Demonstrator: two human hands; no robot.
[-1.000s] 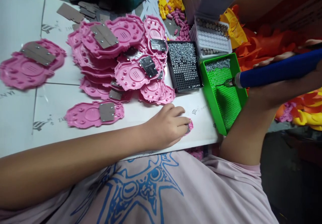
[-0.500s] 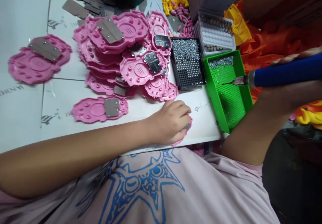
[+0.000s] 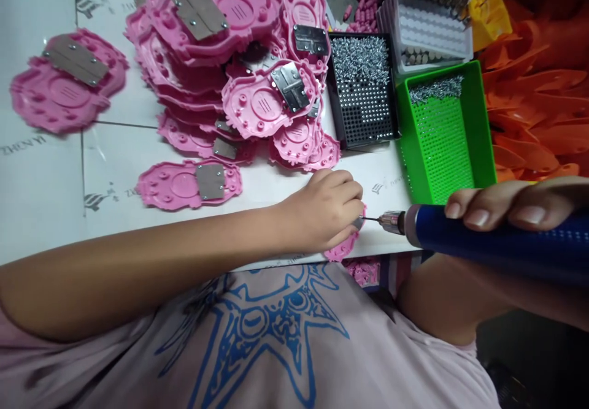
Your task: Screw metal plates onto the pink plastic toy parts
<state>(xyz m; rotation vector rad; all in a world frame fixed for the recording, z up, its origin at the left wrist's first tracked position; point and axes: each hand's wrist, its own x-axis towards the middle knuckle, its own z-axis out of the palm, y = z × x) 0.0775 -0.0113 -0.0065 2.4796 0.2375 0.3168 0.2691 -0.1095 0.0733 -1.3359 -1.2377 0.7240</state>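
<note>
Near the table's front edge, my left hand is closed over a pink plastic cover, hiding most of it. A bit of grey metal plate peeks out by my fingertips. My right hand wraps around a blue electric screwdriver, whose thin bit points left and reaches the metal plate's edge. Whether a screw sits at the tip is too small to tell. Another pink cover with a screwed-on metal plate lies left of my left hand.
A tall stack of pink covers stands behind my left hand. To its right are a black screw tray, a green screw tray and a clear box of round metal pieces. Orange parts fill the far right.
My right hand has brought the screwdriver down and left, from above the green tray to the cover under my left hand. The whole view has shifted slightly; my left hand stays on the cover.
</note>
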